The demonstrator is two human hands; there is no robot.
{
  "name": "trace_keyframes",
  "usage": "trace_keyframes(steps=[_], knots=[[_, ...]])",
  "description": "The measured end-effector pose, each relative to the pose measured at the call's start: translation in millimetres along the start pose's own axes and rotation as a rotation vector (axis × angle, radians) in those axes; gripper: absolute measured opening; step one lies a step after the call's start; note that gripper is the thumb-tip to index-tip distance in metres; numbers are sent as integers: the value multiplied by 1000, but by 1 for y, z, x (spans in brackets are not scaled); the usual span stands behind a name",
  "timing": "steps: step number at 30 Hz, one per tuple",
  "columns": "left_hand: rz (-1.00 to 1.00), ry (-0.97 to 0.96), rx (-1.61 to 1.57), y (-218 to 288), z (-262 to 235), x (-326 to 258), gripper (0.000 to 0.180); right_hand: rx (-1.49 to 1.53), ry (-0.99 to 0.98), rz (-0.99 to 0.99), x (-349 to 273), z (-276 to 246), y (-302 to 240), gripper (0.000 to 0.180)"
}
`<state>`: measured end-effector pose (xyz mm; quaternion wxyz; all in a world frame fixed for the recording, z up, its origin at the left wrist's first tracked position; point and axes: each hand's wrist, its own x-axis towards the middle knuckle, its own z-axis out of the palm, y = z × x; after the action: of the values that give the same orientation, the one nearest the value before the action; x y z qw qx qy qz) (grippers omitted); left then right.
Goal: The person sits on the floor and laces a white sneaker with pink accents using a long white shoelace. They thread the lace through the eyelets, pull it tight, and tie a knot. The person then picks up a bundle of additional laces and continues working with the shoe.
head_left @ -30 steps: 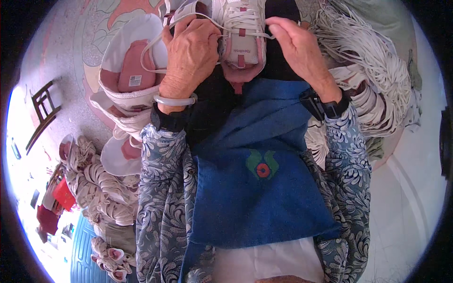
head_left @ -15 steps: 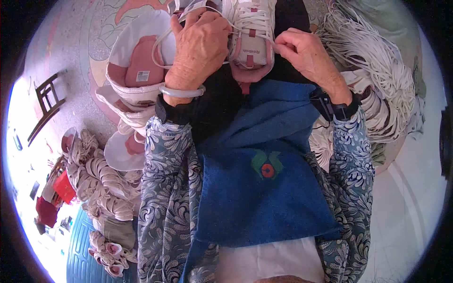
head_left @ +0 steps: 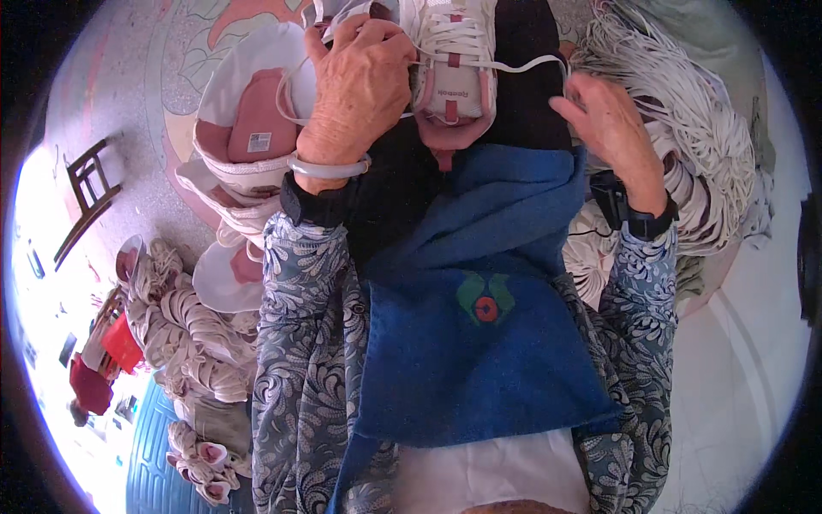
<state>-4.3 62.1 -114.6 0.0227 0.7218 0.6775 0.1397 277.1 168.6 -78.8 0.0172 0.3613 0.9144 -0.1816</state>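
Note:
A white and pink sneaker [head_left: 458, 77] rests on my lap over dark cloth, its heel opening toward me. White lace crosses its tongue. My left hand [head_left: 364, 73] is at the sneaker's left side, fingers curled down on the lace; a lace loop hangs left of the wrist, and the fingertips are partly hidden. Out to the right, my right hand [head_left: 612, 120] is closed around the other stretch of shoelace [head_left: 527, 65], which runs from the eyelets and bends down into the fingers. The finger edges are slightly blurred.
Stacked white shoe uppers with pink insoles [head_left: 261, 107] sit at the left. A large bundle of white laces [head_left: 685, 103] lies at the right. More tied shoe parts [head_left: 193, 325] lie lower left, near a blue plastic surface [head_left: 154, 454]. A blue apron [head_left: 479, 368] covers my front.
My right hand has moved right and slightly toward me, away from the sneaker's edge, drawing lace out sideways. My left hand has stayed nearly in place.

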Motion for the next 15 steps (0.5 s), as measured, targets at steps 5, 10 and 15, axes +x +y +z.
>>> trace_keyframes(steps=[5,10,15], knots=[[-54,2,-292,-9,10,-1,13,343,-112,140,-3,-23,7,21],[-50,-50,-57,0,0,0,14,901,-175,256,-5,-34,-35,20],[-15,-9,-76,-3,3,-2,14,583,-238,233,-18,8,-22,17]])
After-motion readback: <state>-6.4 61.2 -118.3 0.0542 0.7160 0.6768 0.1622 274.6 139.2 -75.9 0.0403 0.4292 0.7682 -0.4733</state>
